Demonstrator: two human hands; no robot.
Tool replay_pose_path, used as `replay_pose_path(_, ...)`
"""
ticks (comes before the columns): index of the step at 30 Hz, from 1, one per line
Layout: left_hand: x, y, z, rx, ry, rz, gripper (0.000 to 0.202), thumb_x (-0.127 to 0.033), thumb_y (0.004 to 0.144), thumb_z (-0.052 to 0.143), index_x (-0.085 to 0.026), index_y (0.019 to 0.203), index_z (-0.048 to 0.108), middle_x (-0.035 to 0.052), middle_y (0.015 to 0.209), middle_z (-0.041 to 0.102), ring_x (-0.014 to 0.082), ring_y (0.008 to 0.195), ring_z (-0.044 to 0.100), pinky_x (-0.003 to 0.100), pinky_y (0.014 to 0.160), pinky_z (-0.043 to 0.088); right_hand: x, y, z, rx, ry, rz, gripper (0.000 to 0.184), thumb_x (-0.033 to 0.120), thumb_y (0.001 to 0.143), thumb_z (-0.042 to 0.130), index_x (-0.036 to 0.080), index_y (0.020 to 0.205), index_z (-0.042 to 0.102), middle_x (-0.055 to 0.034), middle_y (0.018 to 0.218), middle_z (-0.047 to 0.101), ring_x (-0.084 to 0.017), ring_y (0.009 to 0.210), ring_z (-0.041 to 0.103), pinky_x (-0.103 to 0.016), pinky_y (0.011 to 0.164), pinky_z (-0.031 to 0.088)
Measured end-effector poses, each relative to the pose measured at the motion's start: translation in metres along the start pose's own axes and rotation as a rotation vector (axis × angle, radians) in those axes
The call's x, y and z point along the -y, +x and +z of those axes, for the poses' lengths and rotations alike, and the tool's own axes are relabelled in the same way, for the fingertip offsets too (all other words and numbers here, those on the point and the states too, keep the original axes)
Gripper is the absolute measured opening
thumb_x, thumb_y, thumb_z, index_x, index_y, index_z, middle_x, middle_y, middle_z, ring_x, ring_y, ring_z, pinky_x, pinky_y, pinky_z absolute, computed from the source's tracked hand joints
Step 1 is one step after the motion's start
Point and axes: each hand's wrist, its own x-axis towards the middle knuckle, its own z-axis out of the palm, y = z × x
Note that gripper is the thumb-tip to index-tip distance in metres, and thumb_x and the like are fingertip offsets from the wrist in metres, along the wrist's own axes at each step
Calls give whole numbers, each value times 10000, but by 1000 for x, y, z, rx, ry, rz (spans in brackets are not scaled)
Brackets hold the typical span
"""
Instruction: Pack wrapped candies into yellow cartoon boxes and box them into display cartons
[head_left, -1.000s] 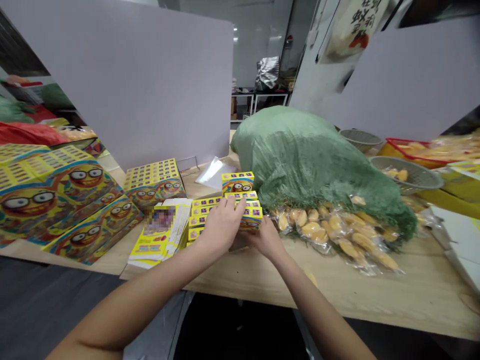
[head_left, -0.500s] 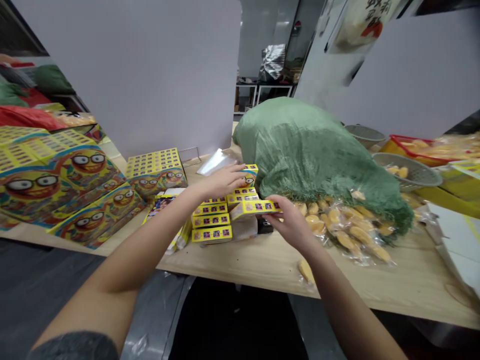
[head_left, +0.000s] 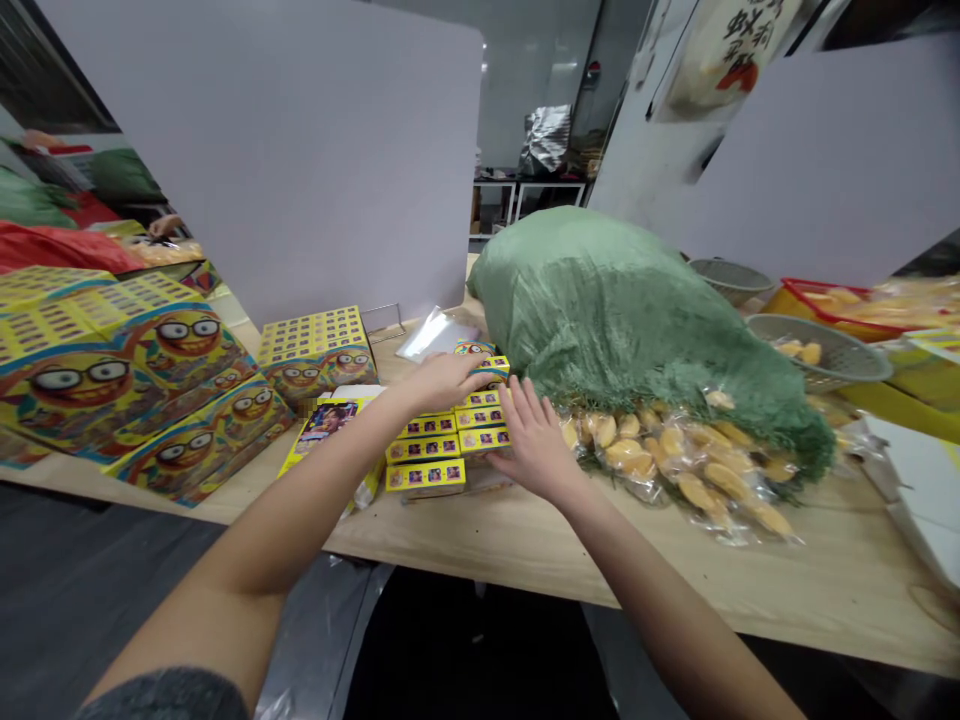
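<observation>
Several small yellow cartons (head_left: 426, 474) with little pictures on their sides stand in stacked rows in front of me. My left hand (head_left: 439, 384) reaches over the rows, its fingers stretched out against a yellow carton (head_left: 493, 368) at the back; part of that contact is hidden. Flat against the right end of the rows lies my right hand (head_left: 541, 445), fingers extended, touching the carton (head_left: 484, 438) there. Left of the rows, partly under my left forearm, sits a larger yellow box (head_left: 324, 420) with a printed picture.
Yellow display boxes with cartoon faces (head_left: 187, 420) are stacked at the left. A large green sack (head_left: 630, 310) lies at the right, with wrapped yellow pieces (head_left: 709, 470) spilling before it. Behind are clear plastic sheets (head_left: 435, 333), a grey basket (head_left: 847, 365) and a red-rimmed crate (head_left: 802, 290).
My right hand has set its carton down at the right of the rows and let go, fingers now flat. My left hand has come slightly lower onto the back carton.
</observation>
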Motion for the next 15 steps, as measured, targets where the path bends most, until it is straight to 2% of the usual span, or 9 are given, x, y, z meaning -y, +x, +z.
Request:
replay_pose_path(2,0,-2,5,13,-12,-17,555,-515,973,216,-204,1409,360,100,1466,441,244,1323,435,428,1069,322,4,15,-6,138,8,-23,934,418,744,665,92,1491,210,-210,1553,224,-378,1446,150,-601,1107,231)
replay_pose_path(4,-1,-4,10,34,-19,-32,620,-580,951,220,-201,1432,322,116,1502,383,257,1370,370,482,1104,262,3,26,-11,220,6,-39,927,408,718,685,92,1478,257,-224,1534,267,-381,1432,204,-600,1097,249)
replay_pose_path(6,-4,-8,17,64,-22,-44,712,-662,909,241,-200,1448,299,137,1510,362,281,1385,342,532,1118,210,-1,30,-15,213,-12,-62,933,392,692,713,117,1473,284,-224,1527,285,-383,1430,209,-599,1104,228)
replay_pose_path(9,-8,-15,33,109,-2,-47,897,-772,823,286,-170,1485,224,161,1546,274,312,1433,235,561,1138,129,-7,30,-13,96,-19,-65,1020,409,652,750,156,1496,236,-198,1564,199,-394,1450,112,-613,1118,169)
replay_pose_path(10,-8,-17,38,122,5,-44,961,-798,791,312,-159,1497,182,165,1563,222,315,1449,183,558,1146,105,-9,29,-10,92,7,-65,1039,409,656,745,155,1506,203,-198,1573,163,-390,1452,111,-607,1117,186)
replay_pose_path(12,-8,-18,46,131,23,-41,1092,-837,712,398,-152,1511,107,172,1584,123,321,1466,94,555,1152,69,-12,30,-5,167,91,-64,1033,373,683,718,123,1514,157,-226,1572,122,-374,1435,203,-562,1098,282)
replay_pose_path(15,-6,-16,48,94,71,-89,1290,-857,549,556,-153,1513,68,218,1582,37,384,1459,14,587,1137,53,-22,36,-8,289,235,-68,1028,351,648,739,78,1494,221,-254,1556,162,-379,1395,306,-520,1077,354)
